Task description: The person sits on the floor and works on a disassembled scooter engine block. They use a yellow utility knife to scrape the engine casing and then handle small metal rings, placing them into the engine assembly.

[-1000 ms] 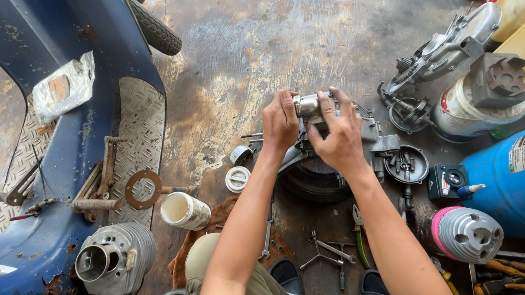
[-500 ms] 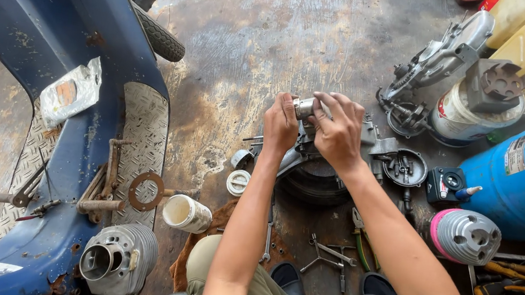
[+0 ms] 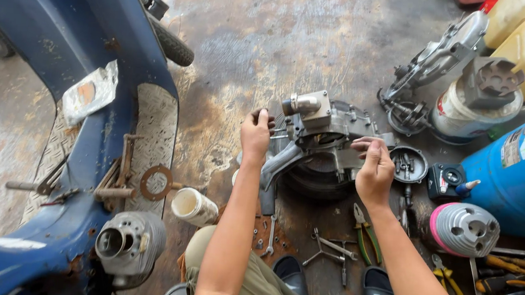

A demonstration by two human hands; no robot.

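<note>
On the stained concrete floor (image 3: 249, 29), at the centre of the view, a grey engine block (image 3: 325, 138) is lying, and both hands are gripping it. The left hand (image 3: 255, 134) is closing around its edge at nine o'clock, while the right hand (image 3: 373, 172) is pinching its side at three o'clock. Green-handled pliers (image 3: 365, 233) are lying near, at five o'clock.

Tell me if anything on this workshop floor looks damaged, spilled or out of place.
The concrete floor is blotched with dark stains around the engine block that the left hand and right hand grip. A finned cylinder and rusty washer lie loose on the blue scooter's footboard, whose paint is chipped.
</note>
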